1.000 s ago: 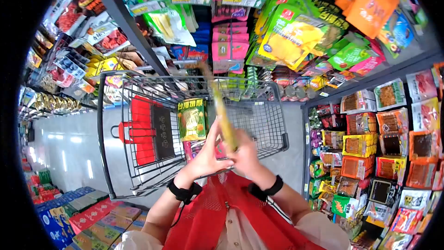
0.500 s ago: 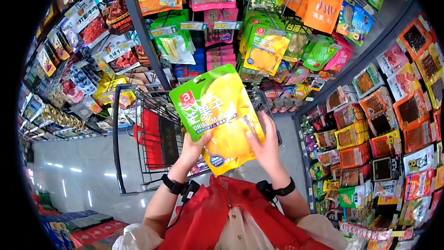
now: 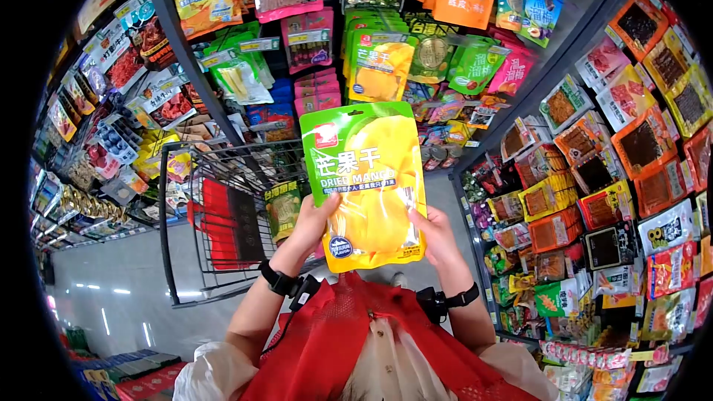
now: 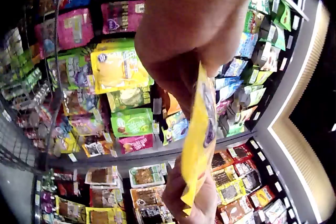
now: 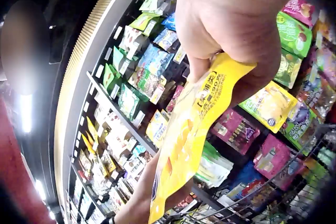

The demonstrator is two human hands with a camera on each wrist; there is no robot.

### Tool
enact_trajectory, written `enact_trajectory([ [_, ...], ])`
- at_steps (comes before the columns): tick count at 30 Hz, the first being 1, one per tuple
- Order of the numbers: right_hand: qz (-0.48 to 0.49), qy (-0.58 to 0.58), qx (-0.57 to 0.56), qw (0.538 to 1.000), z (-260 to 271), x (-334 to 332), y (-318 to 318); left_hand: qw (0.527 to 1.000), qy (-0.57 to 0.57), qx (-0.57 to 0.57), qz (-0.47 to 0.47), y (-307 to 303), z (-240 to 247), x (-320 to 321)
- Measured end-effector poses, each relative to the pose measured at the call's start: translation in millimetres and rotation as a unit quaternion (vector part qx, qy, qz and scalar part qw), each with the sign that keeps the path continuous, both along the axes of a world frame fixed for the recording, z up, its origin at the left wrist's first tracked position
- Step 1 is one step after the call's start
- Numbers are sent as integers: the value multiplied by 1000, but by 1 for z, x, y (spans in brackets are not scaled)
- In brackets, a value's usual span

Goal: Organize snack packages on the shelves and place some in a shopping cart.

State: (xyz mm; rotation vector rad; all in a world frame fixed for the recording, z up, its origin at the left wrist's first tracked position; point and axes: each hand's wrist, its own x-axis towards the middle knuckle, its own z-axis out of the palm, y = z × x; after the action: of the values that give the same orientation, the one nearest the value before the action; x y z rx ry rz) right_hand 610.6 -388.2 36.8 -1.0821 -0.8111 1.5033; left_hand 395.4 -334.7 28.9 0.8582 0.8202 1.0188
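A green and yellow bag of dried mango (image 3: 371,193) is held up in front of the chest, its printed front facing the head camera. My left hand (image 3: 310,224) grips its lower left edge, thumb on the front and fingers behind. At the lower right edge my right hand (image 3: 437,236) pinches the bag, its thumb at the front. In the left wrist view the bag (image 4: 199,140) shows edge-on below the left hand (image 4: 194,29). The right wrist view shows the bag's yellow side (image 5: 191,134) under the right hand (image 5: 231,29).
A black wire shopping cart (image 3: 169,234) with a red seat panel (image 3: 217,219) stands left of the hands, a green snack bag (image 3: 284,212) in it. More dried mango bags (image 3: 380,67) hang ahead. Racks of packaged snacks (image 3: 609,249) line the right side.
The bag went from edge-on and blurred to facing the head camera, then from tilted to nearly upright. Both hands keep hold of it, and the head view has shifted a little.
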Motion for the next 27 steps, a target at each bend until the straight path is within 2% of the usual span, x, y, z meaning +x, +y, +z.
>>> enact_trajectory([
  [2,-15,30,-2,999,5,28,-11,1000,-1,11,-7,-8,2,32],
  [4,-37,91,-29,995,9,59,-22,997,-64,-15,-26,-12,6,67],
  [7,-57,49,-6,997,10,108,-32,991,-107,-52,-61,-20,10,112],
  [9,-77,55,-3,995,11,135,-38,975,-165,-80,-122,-24,9,138],
  [10,-94,63,0,994,12,148,-39,975,-167,-78,-121,-28,9,151],
  [13,-91,50,-6,995,10,183,-41,978,-88,-71,-175,-48,12,182],
  [17,-50,53,-28,997,1,208,-40,986,-21,-13,-162,-51,-2,197],
  [21,17,67,-53,996,-2,217,-28,988,37,-32,-146,-47,-5,196],
  [22,32,59,-56,996,-3,217,-22,985,101,-19,-140,-47,-4,196],
  [25,30,56,-45,997,-6,215,5,982,124,-10,-141,-25,-4,196],
  [27,9,41,-25,999,-8,213,23,957,226,12,-184,-6,-11,197],
])
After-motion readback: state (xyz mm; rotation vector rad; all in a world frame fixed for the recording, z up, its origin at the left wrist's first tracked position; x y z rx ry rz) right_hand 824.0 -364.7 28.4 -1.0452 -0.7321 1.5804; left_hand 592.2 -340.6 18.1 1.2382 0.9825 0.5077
